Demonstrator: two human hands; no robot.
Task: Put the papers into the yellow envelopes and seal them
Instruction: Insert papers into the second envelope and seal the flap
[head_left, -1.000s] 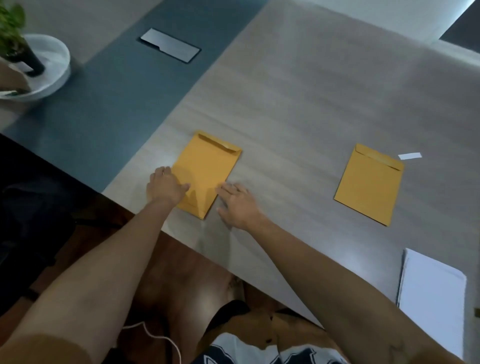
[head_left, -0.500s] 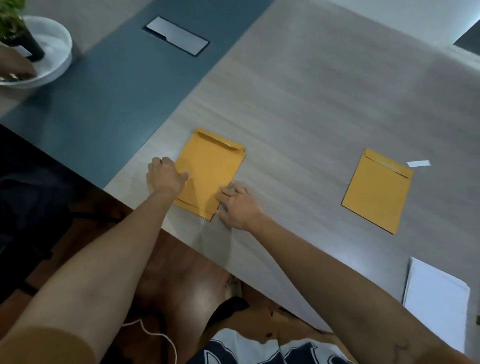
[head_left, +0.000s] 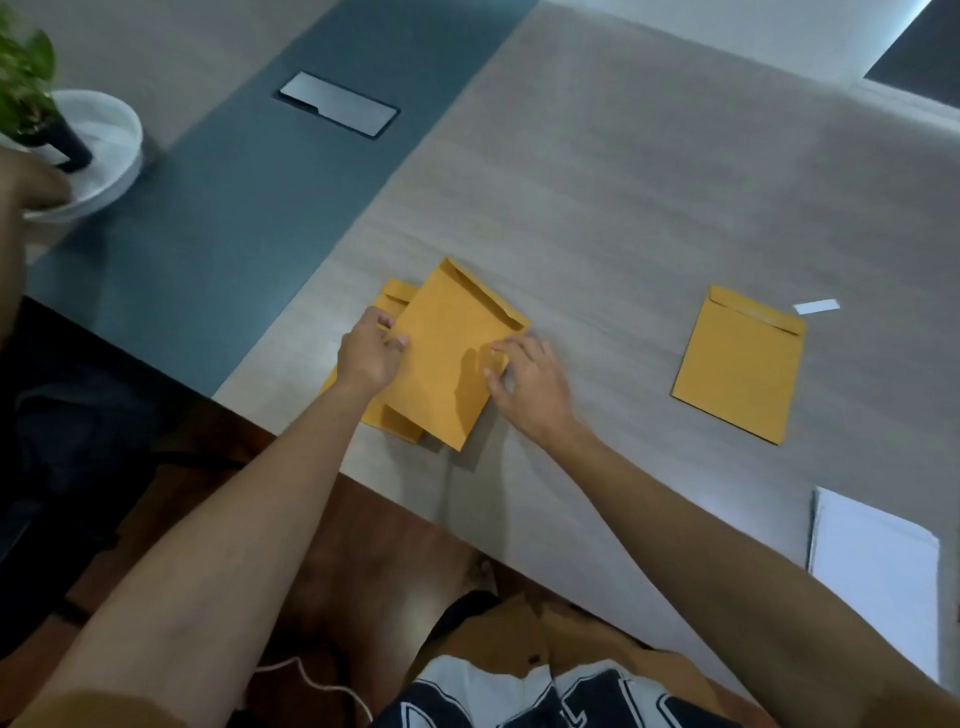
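Note:
A top yellow envelope is lifted and turned off a stack near the table's front edge. Under it, a lower yellow envelope still lies flat, showing at the left. My left hand pinches the top envelope's left edge with thumb and fingers. At the right edge of that envelope my right hand pinches it with curled fingers. Another yellow envelope lies flat further right, flap end away from me. A stack of white papers sits at the near right.
A small white strip lies beside the right envelope. A white bowl with a potted plant stands at the far left, another person's hand by it. A metal hatch is set in the table's blue strip.
The single flat pile has split: both hands have taken hold of the top envelope, lifted it and swung it to the right, uncovering a second envelope beneath.

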